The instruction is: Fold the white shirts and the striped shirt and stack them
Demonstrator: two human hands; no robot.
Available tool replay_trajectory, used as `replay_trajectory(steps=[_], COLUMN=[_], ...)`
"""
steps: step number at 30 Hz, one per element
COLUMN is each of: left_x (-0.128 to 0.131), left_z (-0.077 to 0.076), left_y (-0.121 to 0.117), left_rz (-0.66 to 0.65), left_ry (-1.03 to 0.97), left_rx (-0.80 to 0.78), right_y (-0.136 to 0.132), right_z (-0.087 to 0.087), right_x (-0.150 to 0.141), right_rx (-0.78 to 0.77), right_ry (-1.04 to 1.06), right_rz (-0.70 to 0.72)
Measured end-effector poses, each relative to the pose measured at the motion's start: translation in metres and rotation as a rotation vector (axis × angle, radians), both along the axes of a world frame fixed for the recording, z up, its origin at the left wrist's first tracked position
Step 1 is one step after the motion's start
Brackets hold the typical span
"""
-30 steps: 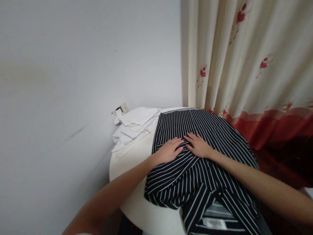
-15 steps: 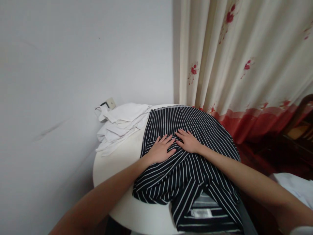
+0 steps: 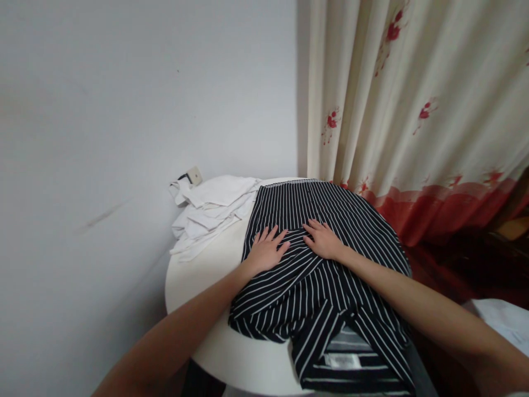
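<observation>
A black shirt with white stripes (image 3: 330, 204) lies spread over a round white table (image 3: 198, 286), its collar and pale label towards me. My left hand (image 3: 266, 251) rests flat on the shirt's left side, fingers spread. To its right, my right hand (image 3: 323, 241) lies on the middle of the cloth with its fingers stretched out. A gap of striped fabric separates the two hands. Folds and wrinkles run across the cloth below my hands, where a sleeve seems to be folded over the body.
White crumpled cloth (image 3: 215, 204) sits at the table's back left, against the pale wall (image 3: 144, 99) beside a socket (image 3: 194, 176). A cream and red curtain (image 3: 372, 110) hangs behind on the right. White fabric (image 3: 500, 322) shows at the lower right.
My left hand has slid slightly left across the shirt, widening the gap to my right hand. The view has shifted a little.
</observation>
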State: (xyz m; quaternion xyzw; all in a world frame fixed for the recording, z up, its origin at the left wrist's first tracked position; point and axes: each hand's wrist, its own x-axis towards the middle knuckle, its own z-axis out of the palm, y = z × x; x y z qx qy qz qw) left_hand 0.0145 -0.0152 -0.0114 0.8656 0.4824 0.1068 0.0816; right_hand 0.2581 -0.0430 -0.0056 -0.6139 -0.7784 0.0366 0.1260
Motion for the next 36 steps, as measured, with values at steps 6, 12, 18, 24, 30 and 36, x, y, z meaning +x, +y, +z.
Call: replay_trajectory(steps=[6,12,18,24,30,36], left_x=[-0.013,0.003,0.015,0.014,0.010,0.002], left_z=[0.004,0.019,0.027,0.022,0.025,0.022], left_y=[0.008,-0.013,-0.032,-0.028,-0.017,-0.003], left_rz=[0.135,-0.214,-0.388,-0.330,-0.208,-0.129], left_ry=[0.024,-0.087,0.059,-0.011,-0.248,-0.376], left_rx=[0.085,0.170,-0.020,0.019,0.065,0.062], right_y=[0.000,0.001,0.000,-0.005,-0.010,-0.003], right_z=[0.000,0.000,-0.001,0.006,0.002,-0.011], right_x=[0.000,0.000,-0.001,-0.003,-0.013,-0.011], right_rx=[-0.011,-0.013,0.000,0.180,0.181,0.127], right_ry=[0.014,0.010,-0.007,0.000,0.032,0.056], right_rz=[0.011,0.006,0.005,0.010,0.180,0.217])
